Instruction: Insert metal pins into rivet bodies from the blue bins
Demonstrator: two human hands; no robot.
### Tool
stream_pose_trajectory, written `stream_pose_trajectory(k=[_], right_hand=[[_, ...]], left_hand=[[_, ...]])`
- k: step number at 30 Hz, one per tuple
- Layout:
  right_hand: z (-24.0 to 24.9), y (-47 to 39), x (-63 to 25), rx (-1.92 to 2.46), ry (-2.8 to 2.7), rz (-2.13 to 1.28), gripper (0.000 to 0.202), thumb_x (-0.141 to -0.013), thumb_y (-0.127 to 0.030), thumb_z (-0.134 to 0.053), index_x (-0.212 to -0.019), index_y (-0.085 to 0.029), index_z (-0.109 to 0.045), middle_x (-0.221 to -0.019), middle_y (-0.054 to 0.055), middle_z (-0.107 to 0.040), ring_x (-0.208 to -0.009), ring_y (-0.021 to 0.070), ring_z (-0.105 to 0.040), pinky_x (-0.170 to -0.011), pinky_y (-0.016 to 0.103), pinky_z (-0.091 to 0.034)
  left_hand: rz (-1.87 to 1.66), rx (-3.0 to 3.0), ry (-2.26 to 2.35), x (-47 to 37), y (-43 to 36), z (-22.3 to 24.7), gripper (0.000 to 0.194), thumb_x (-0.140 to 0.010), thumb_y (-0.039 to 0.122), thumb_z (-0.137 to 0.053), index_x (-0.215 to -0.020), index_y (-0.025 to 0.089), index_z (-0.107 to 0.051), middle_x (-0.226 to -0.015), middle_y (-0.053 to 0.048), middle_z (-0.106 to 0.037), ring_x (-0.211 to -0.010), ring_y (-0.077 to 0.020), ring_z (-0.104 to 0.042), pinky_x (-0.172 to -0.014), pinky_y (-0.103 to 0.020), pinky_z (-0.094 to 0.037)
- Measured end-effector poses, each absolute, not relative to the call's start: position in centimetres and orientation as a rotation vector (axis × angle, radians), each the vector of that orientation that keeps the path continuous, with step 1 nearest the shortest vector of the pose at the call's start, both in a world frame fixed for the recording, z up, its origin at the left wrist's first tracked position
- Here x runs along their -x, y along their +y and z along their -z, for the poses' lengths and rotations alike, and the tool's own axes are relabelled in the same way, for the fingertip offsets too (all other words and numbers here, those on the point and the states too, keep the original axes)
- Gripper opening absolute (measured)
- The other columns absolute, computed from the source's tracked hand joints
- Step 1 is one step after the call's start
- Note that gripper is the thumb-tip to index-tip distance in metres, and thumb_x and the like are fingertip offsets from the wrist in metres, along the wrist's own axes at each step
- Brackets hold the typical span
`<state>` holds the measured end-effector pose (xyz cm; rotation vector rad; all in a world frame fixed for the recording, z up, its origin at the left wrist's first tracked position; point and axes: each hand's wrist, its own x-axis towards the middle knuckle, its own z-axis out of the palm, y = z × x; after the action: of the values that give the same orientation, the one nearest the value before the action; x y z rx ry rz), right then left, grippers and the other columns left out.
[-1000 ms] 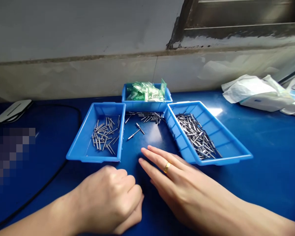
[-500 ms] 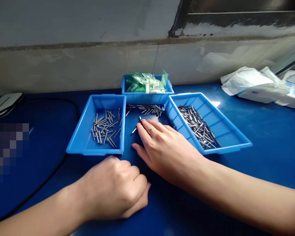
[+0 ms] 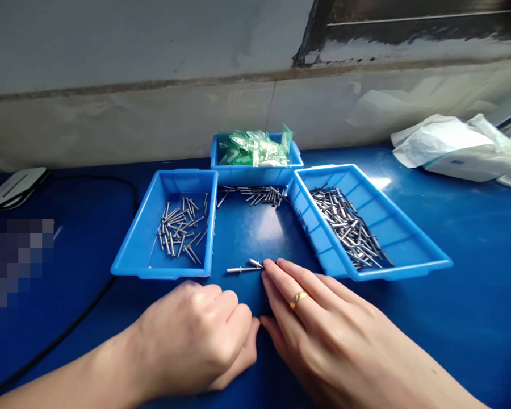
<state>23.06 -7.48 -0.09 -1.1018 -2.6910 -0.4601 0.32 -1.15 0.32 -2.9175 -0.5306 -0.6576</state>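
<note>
My left hand [image 3: 200, 335] rests in a fist on the blue table, just in front of a blue tray of screws [image 3: 176, 227]. What it holds, if anything, is hidden. My right hand [image 3: 323, 324], with a ring on one finger, lies flat with its fingers stretched out. Its fingertips touch two blind rivets [image 3: 243, 269] on the tabletop between the trays. A further pile of blind rivets [image 3: 262, 195] lies loose at the back of that gap. More rivets [image 3: 349, 224] fill part of the right-hand blue tray [image 3: 413, 250].
Behind the pile stands a small blue tray [image 3: 255, 175] of green plastic packets [image 3: 258, 147]. White wrapping [image 3: 447, 142] lies at the back right by the wall. A black cable [image 3: 80, 317] and a flat white device [image 3: 15, 187] are on the left.
My right hand has drawn back toward me, and two rivets have slid with its fingertips away from the back pile. My left fist has stayed in place.
</note>
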Motion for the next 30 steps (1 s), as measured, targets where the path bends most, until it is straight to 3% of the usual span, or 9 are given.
stream_pose_trajectory(k=[5, 9, 14, 18, 22, 30], right_hand=[[-0.1, -6.2, -24.7, 0.941, -2.618, 0.355, 0.030, -0.110, -0.009, -0.060, -0.121, -0.012, -0.088, -0.130, 0.019, -0.089, -0.112, 0.0304, -0.081, -0.092, 0.041, -0.070], [-0.3, -5.2, -25.0, 0.850, -2.603, 0.255, 0.050, -0.119, -0.005, -0.041, -0.108, -0.012, -0.089, -0.120, 0.015, -0.091, -0.103, 0.0276, -0.082, -0.094, 0.040, -0.070], [-0.5, -5.8, -25.2, 0.867, -2.595, 0.237, 0.050, -0.120, -0.007, -0.040, -0.118, -0.011, -0.090, -0.124, 0.014, -0.091, -0.108, 0.0294, -0.082, -0.098, 0.041, -0.069], [-0.3, -5.9, -25.6, 0.863, -2.616, 0.243, 0.049, -0.116, -0.004, -0.043, -0.127, -0.014, -0.090, -0.131, 0.013, -0.090, -0.115, 0.0291, -0.080, -0.097, 0.040, -0.069], [-0.3, -5.9, -25.5, 0.857, -2.594, 0.270, 0.045, -0.115, -0.003, -0.046, -0.116, -0.011, -0.090, -0.121, 0.014, -0.090, -0.108, 0.0283, -0.078, -0.097, 0.041, -0.066], [-0.8, -5.9, -25.1, 0.894, -2.601, 0.191, 0.046, -0.116, -0.003, -0.045, -0.094, -0.016, -0.084, -0.099, 0.011, -0.084, -0.082, 0.0228, -0.073, -0.072, 0.038, -0.058]], left_hand=[[0.640, 2.842, -0.703, -0.2, -1.6, -0.3, 0.051, -0.113, 0.005, -0.042, -0.070, 0.025, -0.060, -0.059, 0.004, -0.055, -0.045, -0.0162, -0.058, -0.042, -0.039, -0.039], [0.567, 2.814, -0.771, 0.1, -2.1, -0.3, 0.046, -0.119, 0.011, -0.043, -0.079, 0.026, -0.059, -0.061, 0.005, -0.057, -0.044, -0.0162, -0.061, -0.041, -0.038, -0.040], [0.548, 2.851, -0.724, 0.3, -1.9, -0.5, 0.046, -0.123, 0.012, -0.036, -0.091, 0.022, -0.067, -0.074, -0.001, -0.077, -0.054, -0.0184, -0.077, -0.040, -0.037, -0.045], [0.506, 2.825, -0.670, 0.2, -1.6, -0.6, 0.052, -0.123, 0.006, -0.032, -0.091, 0.021, -0.071, -0.078, -0.001, -0.083, -0.055, -0.0169, -0.079, -0.040, -0.036, -0.046], [0.455, 2.775, -0.724, 0.5, -1.9, -0.6, 0.047, -0.122, 0.006, -0.039, -0.094, 0.019, -0.074, -0.074, 0.001, -0.079, -0.054, -0.0169, -0.077, -0.039, -0.036, -0.043], [0.465, 2.837, -0.807, 0.6, -2.1, -0.4, 0.042, -0.124, 0.010, -0.045, -0.088, 0.022, -0.064, -0.067, 0.005, -0.063, -0.049, -0.0171, -0.068, -0.042, -0.037, -0.040]])
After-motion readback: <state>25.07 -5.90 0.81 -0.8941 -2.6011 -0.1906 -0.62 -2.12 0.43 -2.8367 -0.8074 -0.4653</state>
